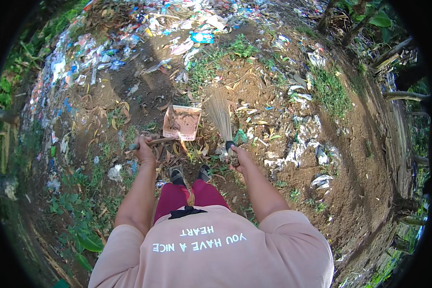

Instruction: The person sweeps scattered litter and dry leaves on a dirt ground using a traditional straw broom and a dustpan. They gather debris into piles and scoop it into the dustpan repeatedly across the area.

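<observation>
My left hand grips the wooden handle of a dustpan. The pan is pinkish and scoop-shaped, with dirt marks inside and writing along its near edge. Bundled thin sticks form a stick broom, bound with a dark band near its lower end. Around that bound end my right hand is closed. The broom's bristles fan out away from me, just right of the dustpan and close to its side. Dry leaves lie on the soil between my hands, in front of my feet.
Plastic litter spreads over the ground ahead and to the left. White plastic scraps lie on brown soil at the right. Grass grows in patches. Tree trunks and branches stand at the upper right, and leafy plants at the lower left.
</observation>
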Demonstrator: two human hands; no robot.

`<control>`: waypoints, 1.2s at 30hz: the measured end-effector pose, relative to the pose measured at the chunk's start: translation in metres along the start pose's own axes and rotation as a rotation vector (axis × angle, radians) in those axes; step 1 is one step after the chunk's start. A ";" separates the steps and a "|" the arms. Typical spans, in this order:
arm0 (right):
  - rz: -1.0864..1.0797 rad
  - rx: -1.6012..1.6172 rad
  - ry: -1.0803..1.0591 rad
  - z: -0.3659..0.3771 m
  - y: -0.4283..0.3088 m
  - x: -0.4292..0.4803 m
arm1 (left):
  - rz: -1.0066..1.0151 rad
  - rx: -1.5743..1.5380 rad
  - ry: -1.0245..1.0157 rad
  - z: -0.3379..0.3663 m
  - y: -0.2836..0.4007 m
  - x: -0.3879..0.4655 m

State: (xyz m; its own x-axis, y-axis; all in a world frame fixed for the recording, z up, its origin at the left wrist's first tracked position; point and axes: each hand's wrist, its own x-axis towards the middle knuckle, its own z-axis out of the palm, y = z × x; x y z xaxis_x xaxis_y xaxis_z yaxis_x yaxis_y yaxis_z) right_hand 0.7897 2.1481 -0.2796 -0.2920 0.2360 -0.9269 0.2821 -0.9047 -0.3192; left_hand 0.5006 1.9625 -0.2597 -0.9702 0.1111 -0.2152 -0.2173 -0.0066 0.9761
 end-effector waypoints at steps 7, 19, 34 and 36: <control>0.292 0.200 -0.149 0.029 0.033 -0.007 | -0.017 -0.233 0.236 -0.082 0.045 -0.011; 0.863 -0.136 -0.404 0.055 0.167 -0.104 | 0.190 -0.284 0.449 -0.265 0.110 -0.066; 0.214 -0.401 -0.190 0.128 0.184 -0.059 | 0.102 -0.154 0.878 -0.405 0.086 -0.165; 0.239 -0.429 -0.223 0.121 0.204 -0.083 | 0.086 -0.134 0.923 -0.416 0.082 -0.178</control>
State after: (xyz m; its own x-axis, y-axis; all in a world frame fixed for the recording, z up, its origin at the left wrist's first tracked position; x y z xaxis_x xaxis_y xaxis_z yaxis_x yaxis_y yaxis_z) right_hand 0.7603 1.9013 -0.2438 -0.3475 -0.0822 -0.9341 0.6990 -0.6867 -0.1996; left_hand 0.6112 1.5287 -0.1542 -0.6720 -0.7277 -0.1374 -0.0957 -0.0986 0.9905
